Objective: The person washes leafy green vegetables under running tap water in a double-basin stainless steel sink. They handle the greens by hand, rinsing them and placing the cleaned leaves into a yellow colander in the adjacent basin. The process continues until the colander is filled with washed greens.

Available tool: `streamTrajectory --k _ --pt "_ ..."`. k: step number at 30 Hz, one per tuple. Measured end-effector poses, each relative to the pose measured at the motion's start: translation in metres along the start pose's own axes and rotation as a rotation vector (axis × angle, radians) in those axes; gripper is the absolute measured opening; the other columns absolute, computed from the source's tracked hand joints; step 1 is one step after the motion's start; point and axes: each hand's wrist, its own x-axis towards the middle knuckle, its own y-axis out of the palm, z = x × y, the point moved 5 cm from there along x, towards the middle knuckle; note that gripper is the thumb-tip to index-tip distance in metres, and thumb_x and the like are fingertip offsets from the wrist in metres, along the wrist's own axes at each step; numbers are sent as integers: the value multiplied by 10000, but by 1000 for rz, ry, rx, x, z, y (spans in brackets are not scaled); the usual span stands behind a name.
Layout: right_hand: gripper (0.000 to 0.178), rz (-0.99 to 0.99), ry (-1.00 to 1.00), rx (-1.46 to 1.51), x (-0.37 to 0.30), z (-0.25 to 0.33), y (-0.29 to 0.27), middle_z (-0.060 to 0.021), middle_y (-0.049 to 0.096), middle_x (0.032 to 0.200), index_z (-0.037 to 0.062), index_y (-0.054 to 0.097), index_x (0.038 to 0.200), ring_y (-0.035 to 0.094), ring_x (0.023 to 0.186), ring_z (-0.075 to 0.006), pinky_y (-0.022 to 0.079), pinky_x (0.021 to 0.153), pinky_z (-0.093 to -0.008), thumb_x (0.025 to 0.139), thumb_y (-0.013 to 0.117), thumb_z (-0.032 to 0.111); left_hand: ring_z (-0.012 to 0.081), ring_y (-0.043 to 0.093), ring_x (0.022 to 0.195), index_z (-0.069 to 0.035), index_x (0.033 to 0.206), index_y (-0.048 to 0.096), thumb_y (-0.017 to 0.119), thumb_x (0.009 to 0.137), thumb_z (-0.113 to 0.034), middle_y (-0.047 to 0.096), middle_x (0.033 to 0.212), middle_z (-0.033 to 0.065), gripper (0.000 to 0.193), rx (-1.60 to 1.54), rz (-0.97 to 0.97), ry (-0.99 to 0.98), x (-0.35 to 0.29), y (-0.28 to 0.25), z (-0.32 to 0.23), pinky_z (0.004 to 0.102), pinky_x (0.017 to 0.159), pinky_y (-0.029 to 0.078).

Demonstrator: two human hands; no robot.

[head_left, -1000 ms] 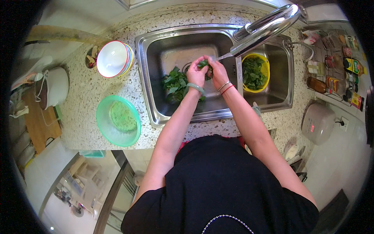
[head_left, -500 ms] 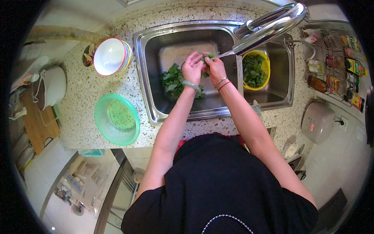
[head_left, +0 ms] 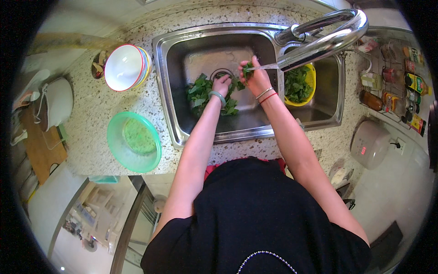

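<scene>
My right hand (head_left: 258,78) is cupped around a small bunch of leafy greens (head_left: 247,71), held under the water stream from the chrome faucet (head_left: 315,48). Lower and to the left, my left hand (head_left: 222,85) has its fingers bunched at the edge of a loose pile of green leaves (head_left: 199,93) on the bottom of the large steel basin (head_left: 180,59). It seems to pinch some leaves, though its fingertips are partly hidden. In the smaller basin on the right, a yellow strainer basket (head_left: 313,82) holds more green leaves (head_left: 297,85).
Left of the sink, a mint-green plastic bowl (head_left: 155,155) stands on the speckled counter (head_left: 86,132). Beyond it are stacked bowls (head_left: 123,67) with coloured rims. A wire rack with bottles and jars (head_left: 394,80) lines the right wall, near a whitish box-shaped appliance (head_left: 370,145).
My hands were together under the water with greens between them. The left has moved down-left to the pile, while the right stays near the stream, its palm now turned more upward.
</scene>
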Motion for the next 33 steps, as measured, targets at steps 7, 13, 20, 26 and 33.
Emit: streamTrajectory --k 7,13,20,26,33 --pt "183 -140 -18 -168 -1 -15 -33 -21 547 711 50 568 945 486 586 -98 388 482 -232 862 458 171 231 515 1069 -6 1111 547 519 839 -161 547 1144 150 314 -98 -60 7 -32 1 -19 294 915 373" --pt "183 -213 40 -321 -2 -28 -48 -5 565 753 96 561 969 501 625 -99 384 488 -242 843 515 221 135 511 1022 -11 1128 547 531 854 -122 563 1124 72 297 -255 -28 281 -94 -6 -119 250 900 372" --pt "175 -177 -72 -192 -15 -17 -17 11 564 739 98 568 879 495 604 -91 363 467 -242 826 562 265 89 546 836 1 1063 533 575 807 -15 571 1001 54 260 -673 31 204 -111 2 -137 216 743 460" --pt "222 -161 -194 -243 -17 -7 -24 5 566 727 71 569 884 501 579 -90 367 465 -230 807 595 278 107 566 774 -4 989 559 594 810 -76 591 911 46 196 -641 50 138 -95 1 -150 231 708 464" --pt "201 -28 -284 -414 -36 10 -4 7 547 699 66 565 849 473 560 -66 361 486 -205 801 622 253 72 547 617 -53 852 615 594 831 -184 608 737 -1 134 -586 31 34 -80 -6 -146 205 571 430"
